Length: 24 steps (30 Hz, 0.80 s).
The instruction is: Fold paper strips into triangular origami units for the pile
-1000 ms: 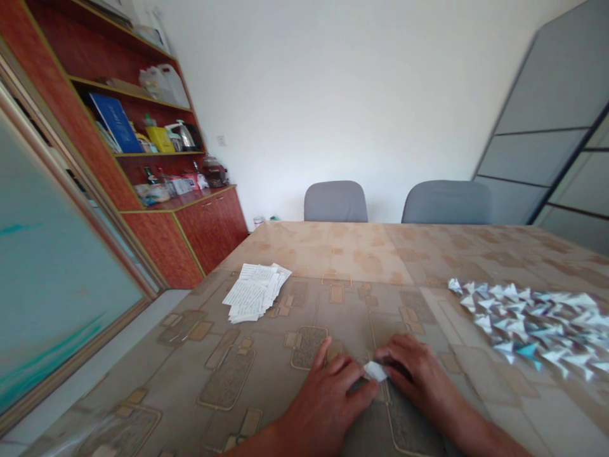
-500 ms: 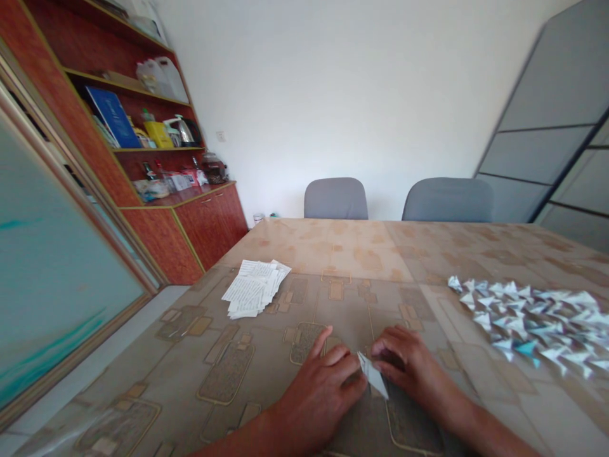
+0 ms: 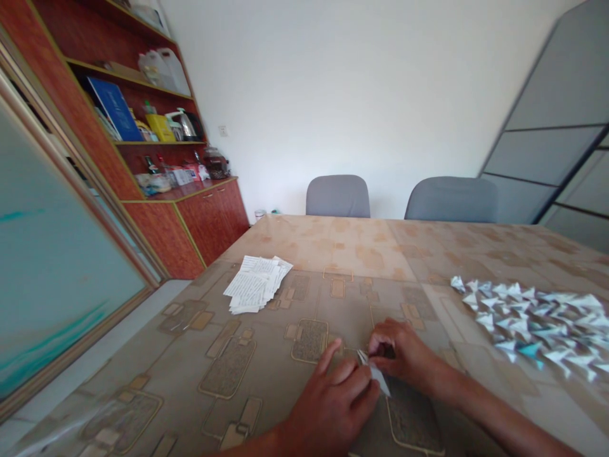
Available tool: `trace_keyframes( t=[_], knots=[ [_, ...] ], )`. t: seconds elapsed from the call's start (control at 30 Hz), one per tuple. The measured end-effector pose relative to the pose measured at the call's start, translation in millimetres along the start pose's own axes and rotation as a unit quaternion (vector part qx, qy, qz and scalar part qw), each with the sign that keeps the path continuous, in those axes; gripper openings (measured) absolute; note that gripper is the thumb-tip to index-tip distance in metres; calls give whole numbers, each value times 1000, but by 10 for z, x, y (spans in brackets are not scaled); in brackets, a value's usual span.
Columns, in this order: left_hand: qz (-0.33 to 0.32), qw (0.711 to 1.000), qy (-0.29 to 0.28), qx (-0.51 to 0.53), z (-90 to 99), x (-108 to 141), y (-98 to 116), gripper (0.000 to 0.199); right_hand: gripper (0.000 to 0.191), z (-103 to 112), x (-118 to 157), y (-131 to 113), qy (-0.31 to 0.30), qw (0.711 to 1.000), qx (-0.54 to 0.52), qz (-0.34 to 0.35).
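both hands meet over one small folded paper piece (image 3: 374,376), which lies on the desk (image 3: 333,254) close to its near edge, roughly midway along that edge. the left hand (image 3: 333,406) comes in from the near side and lies over the paper's left half, thumb and forefinger closed narrowly on it, the other fingers spread flat and the forefinger tip reaching out toward the far edge. the right hand (image 3: 404,358) sits on the far-right side of the paper, its fingers curled in and pinching the upper end, knuckles raised. the paper shows as a thin white sliver between the two hands, its long axis running slantwise from the far-left end, under the right hand's fingertips, down to a point toward the near edge and right. so the paper lies just to the right of the left hand's fingertips and just to the near-left of the right hand's, touched by both; neither hand is clearly nearer, though more of the left covers it. how much of the paper is hidden under the palms i cannot tell

well apart toward the left edge lies a stack of printed paper slips (image 3: 257,292), and along the right edge a spread of folded paper triangles (image 3: 528,317); two grey chairs (image 3: 337,197) stand at the far edge
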<state>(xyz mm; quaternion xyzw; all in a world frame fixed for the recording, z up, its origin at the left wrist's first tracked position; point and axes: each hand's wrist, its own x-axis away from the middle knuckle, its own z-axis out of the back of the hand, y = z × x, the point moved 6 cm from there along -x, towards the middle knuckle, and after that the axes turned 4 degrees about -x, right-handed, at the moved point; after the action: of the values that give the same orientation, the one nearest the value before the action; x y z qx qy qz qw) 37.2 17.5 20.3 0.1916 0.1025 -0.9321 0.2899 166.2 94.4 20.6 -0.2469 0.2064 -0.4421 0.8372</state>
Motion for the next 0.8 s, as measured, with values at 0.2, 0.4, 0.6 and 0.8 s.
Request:
trace_keyframes(
  t=[0.2, 0.4, 0.6, 0.8],
  knots=[
    [5, 1000, 25, 5, -81, 15, 32, 17, 8, -34, -57, 39, -20, 1000, 3, -13],
    [-5, 999, -10, 40, -109, 28, 23, 19, 11, -55, -175, 41, -23, 1000, 7, -16],
    [-15, 1000, -3, 27, -75, 9, 21, 19, 11, -64, -240, 32, -9, 1000, 17, -24],
    [-7, 998, 54, 14, -126, 2, 13, 15, 24, -36, -200, 38, 7, 999, 18, -26]
  ],
)
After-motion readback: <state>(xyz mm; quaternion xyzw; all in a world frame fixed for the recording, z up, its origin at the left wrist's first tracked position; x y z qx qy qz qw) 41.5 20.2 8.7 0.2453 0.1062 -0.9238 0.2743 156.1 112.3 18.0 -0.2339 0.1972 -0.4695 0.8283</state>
